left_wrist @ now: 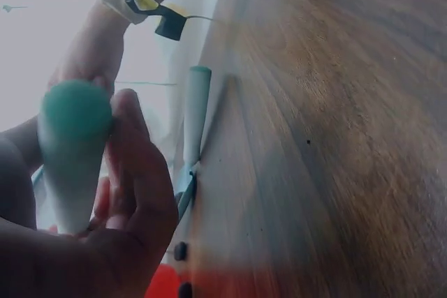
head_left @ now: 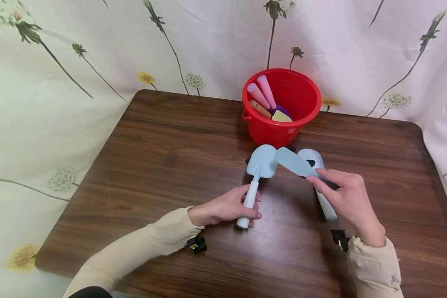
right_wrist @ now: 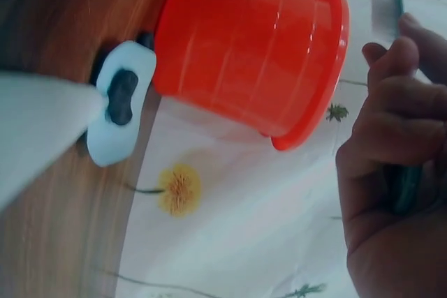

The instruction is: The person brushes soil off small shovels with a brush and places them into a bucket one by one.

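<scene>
My left hand (head_left: 232,205) grips the pale handle of a light blue garden trowel (head_left: 262,161), its broad blade pointing toward the bucket. In the left wrist view that handle (left_wrist: 73,151) stands in the curled fingers. My right hand (head_left: 350,198) pinches a narrow light blue tool (head_left: 294,161) with a flat, rounded blade; its darker end is partly hidden by the hand. Beneath it on the table lies a second light blue trowel (head_left: 325,207), a black patch on its blade. The blade also shows in the right wrist view, below the bucket (right_wrist: 126,144).
At the table's back stands a red bucket (head_left: 272,132) holding two pink handles (head_left: 266,92), a brown handle (head_left: 260,109) and a yellow piece (head_left: 281,116). The wooden table (head_left: 164,157) meets a flower-patterned cloth (head_left: 216,49) behind. Small black pieces lie near the bucket's base.
</scene>
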The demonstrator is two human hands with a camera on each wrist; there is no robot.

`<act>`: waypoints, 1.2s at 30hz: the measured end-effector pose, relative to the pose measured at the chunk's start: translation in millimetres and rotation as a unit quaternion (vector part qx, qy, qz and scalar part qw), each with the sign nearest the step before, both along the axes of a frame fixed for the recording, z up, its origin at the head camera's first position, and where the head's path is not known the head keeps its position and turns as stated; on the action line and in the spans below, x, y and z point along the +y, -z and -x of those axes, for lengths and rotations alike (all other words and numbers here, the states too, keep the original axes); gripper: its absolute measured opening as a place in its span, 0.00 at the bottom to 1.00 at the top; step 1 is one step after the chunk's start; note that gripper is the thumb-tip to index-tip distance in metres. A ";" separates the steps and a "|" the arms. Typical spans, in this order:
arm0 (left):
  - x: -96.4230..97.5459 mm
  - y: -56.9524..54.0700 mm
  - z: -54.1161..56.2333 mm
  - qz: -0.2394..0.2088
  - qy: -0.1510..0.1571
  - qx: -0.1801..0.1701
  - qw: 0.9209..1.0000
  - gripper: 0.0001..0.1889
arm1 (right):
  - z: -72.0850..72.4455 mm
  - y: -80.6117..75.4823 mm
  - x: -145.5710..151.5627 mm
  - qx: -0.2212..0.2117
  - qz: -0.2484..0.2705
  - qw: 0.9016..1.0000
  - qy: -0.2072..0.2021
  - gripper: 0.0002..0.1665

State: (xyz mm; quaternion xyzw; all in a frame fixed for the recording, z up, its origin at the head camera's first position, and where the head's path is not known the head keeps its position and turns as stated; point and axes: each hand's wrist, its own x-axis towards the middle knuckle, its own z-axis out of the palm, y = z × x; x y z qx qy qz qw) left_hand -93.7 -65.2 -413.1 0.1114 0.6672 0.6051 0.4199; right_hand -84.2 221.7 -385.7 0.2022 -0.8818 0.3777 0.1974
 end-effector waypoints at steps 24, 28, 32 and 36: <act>-1.9 -5.6 -5.8 -0.042 0.124 0.019 0.991 0.18 | -0.3 19.9 -19.1 -0.111 0.009 0.989 -0.098 0.18; -2.8 -6.3 -4.7 -0.076 0.149 0.012 0.986 0.18 | 1.4 19.5 -17.6 -0.102 0.014 0.990 -0.096 0.17; -3.6 -7.1 -3.8 -0.090 0.163 0.023 0.982 0.18 | 6.4 20.7 -14.6 -0.088 0.008 0.993 -0.081 0.18; -4.3 -4.9 -5.7 -0.096 0.178 0.034 0.979 0.18 | 12.7 23.5 -10.2 -0.062 0.005 0.997 -0.035 0.18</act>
